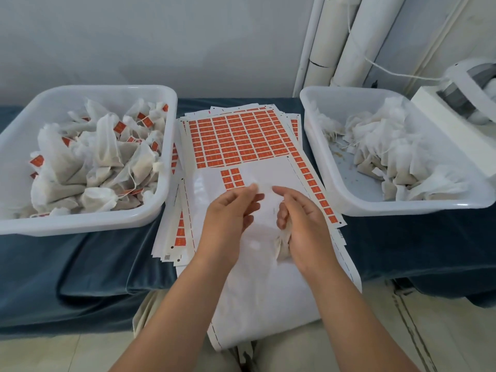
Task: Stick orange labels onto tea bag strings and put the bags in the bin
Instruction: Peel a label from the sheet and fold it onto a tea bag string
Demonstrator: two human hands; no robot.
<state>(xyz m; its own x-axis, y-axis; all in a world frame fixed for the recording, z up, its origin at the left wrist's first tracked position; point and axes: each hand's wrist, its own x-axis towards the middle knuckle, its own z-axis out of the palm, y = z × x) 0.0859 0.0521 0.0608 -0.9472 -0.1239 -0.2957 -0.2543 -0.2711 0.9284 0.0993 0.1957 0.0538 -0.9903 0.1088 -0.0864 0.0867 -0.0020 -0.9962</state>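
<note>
Perhaps the left hand (pixel 228 213) pinches something blurred; right hand (pixel 304 224), grip curled, holds a tea bag (pixel 282 247).

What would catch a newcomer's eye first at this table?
The sheet of orange labels at centre, partly peeled bare. Beside it, the left bin holds labelled tea bags, the right bin unlabelled tea bags. In front, the right hand grips a tea bag.

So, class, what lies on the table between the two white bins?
Head view: a stack of orange label sheets between the left bin and right bin.
</note>
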